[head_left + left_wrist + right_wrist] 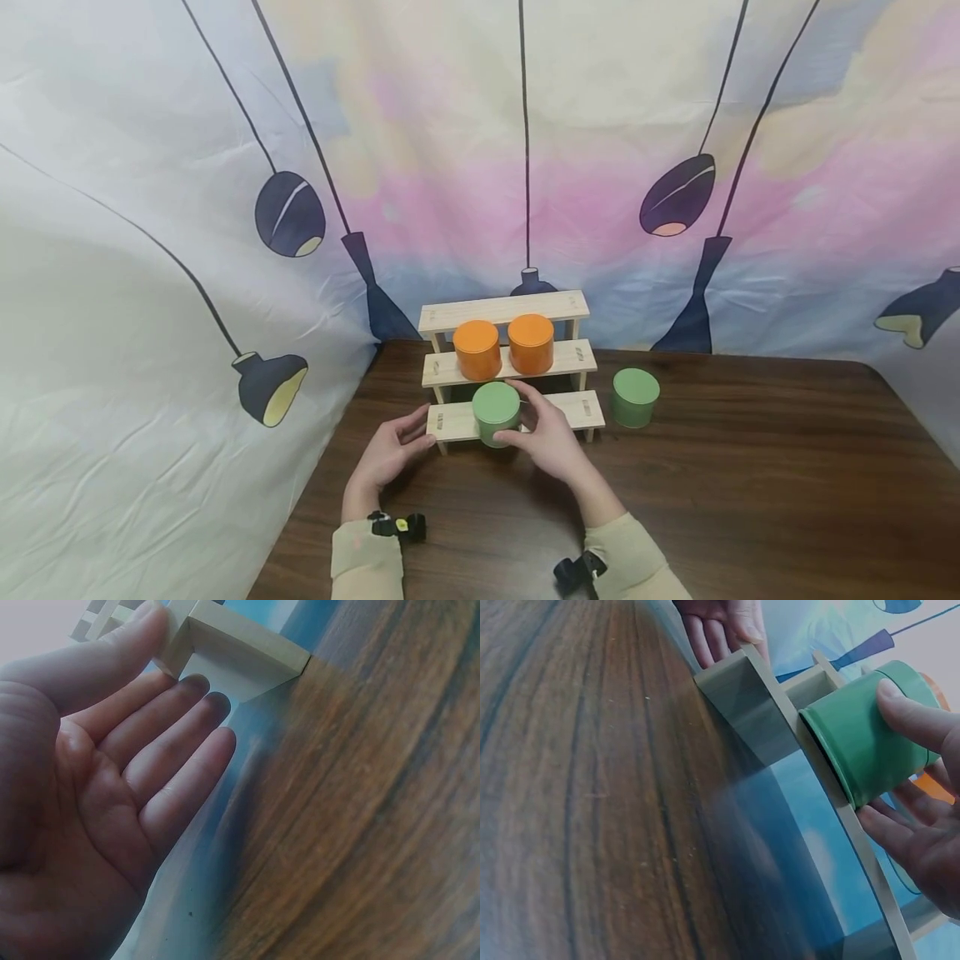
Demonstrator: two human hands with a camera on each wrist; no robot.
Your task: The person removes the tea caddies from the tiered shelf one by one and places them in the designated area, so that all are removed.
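Note:
A three-tier wooden display stand (504, 310) stands on the table against the backdrop. My right hand (553, 437) grips a green tin (496, 412) between thumb and fingers, its base at the lowest step; the right wrist view shows that green tin (874, 735) close up. At the left end of the same step is my left hand (388, 450), thumb at the front corner and index finger at the back. Its other fingers extend loosely in the left wrist view. Two orange tins (477, 350) sit side by side on the middle step.
Another green tin (635, 398) stands on the dark wooden table (750, 467), to the right of the stand. Behind the table hangs a cloth backdrop (600, 167) printed with lamps. The top step holds no tin.

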